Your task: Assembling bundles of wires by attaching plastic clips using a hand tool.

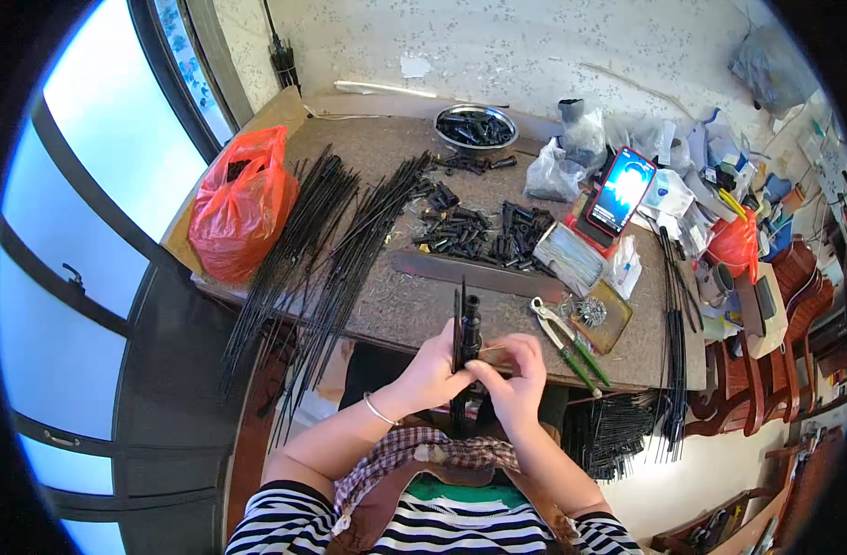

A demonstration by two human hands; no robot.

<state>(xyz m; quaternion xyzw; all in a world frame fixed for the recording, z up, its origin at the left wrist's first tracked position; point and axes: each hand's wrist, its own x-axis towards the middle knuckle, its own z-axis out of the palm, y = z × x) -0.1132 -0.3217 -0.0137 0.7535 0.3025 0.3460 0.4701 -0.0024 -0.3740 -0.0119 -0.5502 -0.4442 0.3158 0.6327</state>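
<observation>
In front of my chest, at the table's near edge, I hold a black umbrella frame (pixel 472 324) upright. It has a stepped plastic fitting at its top and thin dark rods beside it. My left hand (pixel 431 372) is wrapped round it from the left. On its right side my right hand (pixel 514 377) pinches with thumb and forefinger close to the fitting; whatever is between those fingertips is too small to make out. Beyond my hands, loose black plastic fittings (pixel 460 233) lie heaped behind a flat metal bar (pixel 479 276).
Long black rods (pixel 368 236) overhang the table's front left, beside a red plastic bag (pixel 243 208). Green-handled pincers (pixel 569 344) lie by a shallow tray (pixel 618 322). Further back are a lit phone (pixel 622 190) and a metal bowl (pixel 476 141) of black parts.
</observation>
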